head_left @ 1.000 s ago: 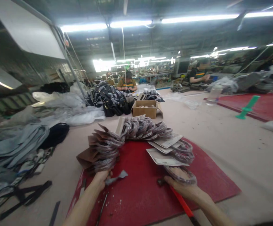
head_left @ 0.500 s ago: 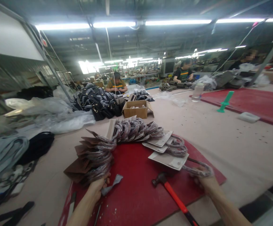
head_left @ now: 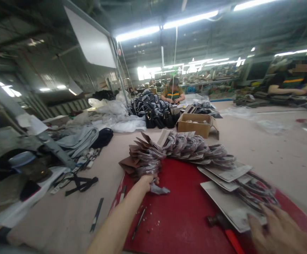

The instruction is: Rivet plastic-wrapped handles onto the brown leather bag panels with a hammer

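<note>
My left hand [head_left: 148, 181] is closed at the near end of a fan of brown bag panels [head_left: 129, 163], its fingers curled round a plastic-wrapped handle [head_left: 149, 170]. A grey strip [head_left: 160, 189] hangs beside those fingers. My right hand [head_left: 277, 225], blurred, has its fingers apart over the near corner of a pale-backed bag panel [head_left: 230, 204]. More wrapped handles [head_left: 258, 190] lie just beyond it. Left of the right hand lies a hammer [head_left: 233, 240] with a red handle, its dark head partly under the panel.
The panels curve round a red board [head_left: 185, 197]. A thin dark tool [head_left: 139, 224] lies on the board. Farther back are a cardboard box [head_left: 194, 127], black bags [head_left: 156, 113] and plastic film [head_left: 111, 118]. Black straps [head_left: 80, 183] lie at left; a co-worker [head_left: 173, 92] sits across the table.
The view has swung left, so the scene sits farther right. My right hand has let go of the wrapped handle and spread its fingers. My left hand stays at the brown panels.
</note>
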